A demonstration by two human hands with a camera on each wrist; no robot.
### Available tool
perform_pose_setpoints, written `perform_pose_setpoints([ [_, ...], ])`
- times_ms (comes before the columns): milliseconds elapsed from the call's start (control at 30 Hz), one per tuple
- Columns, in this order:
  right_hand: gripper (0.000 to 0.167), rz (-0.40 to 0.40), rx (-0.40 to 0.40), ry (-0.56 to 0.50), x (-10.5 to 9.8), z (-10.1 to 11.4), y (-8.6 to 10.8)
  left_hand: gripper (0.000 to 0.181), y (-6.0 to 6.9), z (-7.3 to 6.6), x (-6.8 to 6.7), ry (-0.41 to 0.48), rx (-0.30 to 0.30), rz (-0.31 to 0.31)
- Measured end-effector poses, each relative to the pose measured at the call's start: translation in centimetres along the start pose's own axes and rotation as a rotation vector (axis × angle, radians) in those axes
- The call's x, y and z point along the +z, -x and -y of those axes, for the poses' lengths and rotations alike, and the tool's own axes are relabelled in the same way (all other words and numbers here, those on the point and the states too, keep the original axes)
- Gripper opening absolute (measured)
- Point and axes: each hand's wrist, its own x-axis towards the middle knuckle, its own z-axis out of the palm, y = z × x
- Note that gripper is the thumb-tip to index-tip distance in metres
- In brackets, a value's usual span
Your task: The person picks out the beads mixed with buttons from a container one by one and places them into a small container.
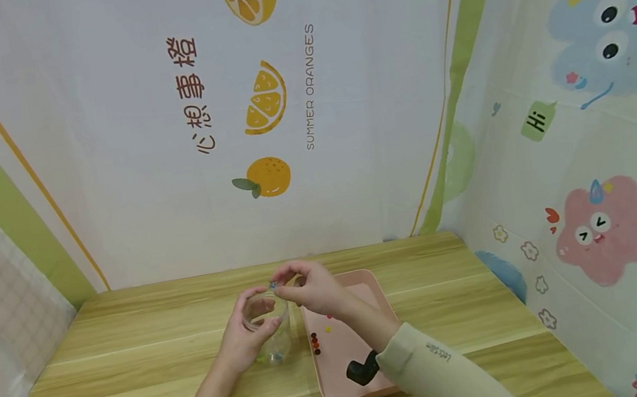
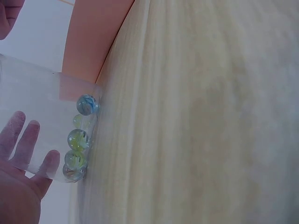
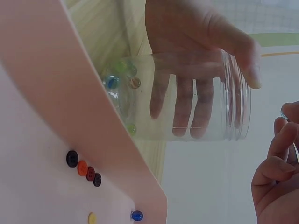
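My left hand (image 1: 239, 338) grips a clear plastic jar (image 1: 283, 342), its fingers round the far side and its thumb by the rim. The jar stands upright on the table with its mouth uncovered. Several glass marbles (image 2: 78, 140), with blue, green-yellow and brown swirls, lie on its bottom. Just above the right side of the jar's mouth, my right hand (image 1: 313, 290) pinches a bluish glass marble (image 1: 273, 285) between thumb and fingertips. In the right wrist view that marble (image 3: 283, 113) is mostly covered by the fingers.
A pink tray (image 1: 353, 368) lies right of the jar, under my right forearm. Inside it are a row of dark and orange buttons (image 3: 82, 168), a yellow button (image 3: 92, 218) and a blue marble (image 3: 137, 215). Printed cloths (image 1: 157, 218) hang behind and beside the wooden table (image 1: 132, 370).
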Motion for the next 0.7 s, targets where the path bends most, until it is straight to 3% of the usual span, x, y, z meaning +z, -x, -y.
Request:
perform_pose_setpoints([
  [500, 0.023, 0.028, -0.009, -0.003, 0.72, -0.55, -0.2, 0.062, 0.07, -0.32, 0.0, 0.02, 0.001, -0.004],
  [700, 0.035, 0.014, 0.015, 0.002, 0.79, -0.81, -0.28, 0.063, 0.05, -0.25, -0.01, 0.009, 0.003, -0.005],
])
